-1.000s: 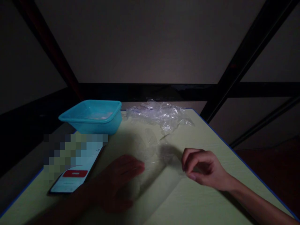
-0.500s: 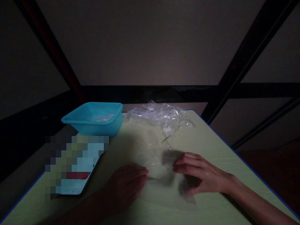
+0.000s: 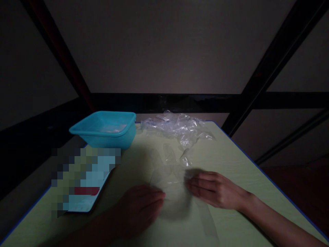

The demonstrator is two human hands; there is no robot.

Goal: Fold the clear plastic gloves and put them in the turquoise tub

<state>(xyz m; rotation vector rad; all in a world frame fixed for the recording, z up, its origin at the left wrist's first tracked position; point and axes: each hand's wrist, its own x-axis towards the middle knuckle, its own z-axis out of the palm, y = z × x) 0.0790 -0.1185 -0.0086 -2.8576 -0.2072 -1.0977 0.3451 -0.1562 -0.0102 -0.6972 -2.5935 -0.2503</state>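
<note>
A clear disposable plastic glove (image 3: 168, 173) lies spread on the table, its finger parts pointing away from me. At its left edge rests my left hand (image 3: 141, 209), palm down, in shadow, with fingers pressed together on the film and the thumb hidden. My right hand (image 3: 214, 188) is at the right edge, below the rightmost raised finger part, with its fingertips closed together on the film. The glove's near end is faint against the tabletop.
A crumpled heap of clear plastic gloves (image 3: 177, 125) lies at the table's far edge. A turquoise basin (image 3: 111, 139) stands at the far left with something pale inside. Nearer is a phone-like flat device (image 3: 79, 206), mostly pixelated. The table (image 3: 246, 192) has a blue edge.
My right hand has closed its thumb and fingers together and shifted slightly left. The glove's right finger part now stands up more. My left hand has barely moved.
</note>
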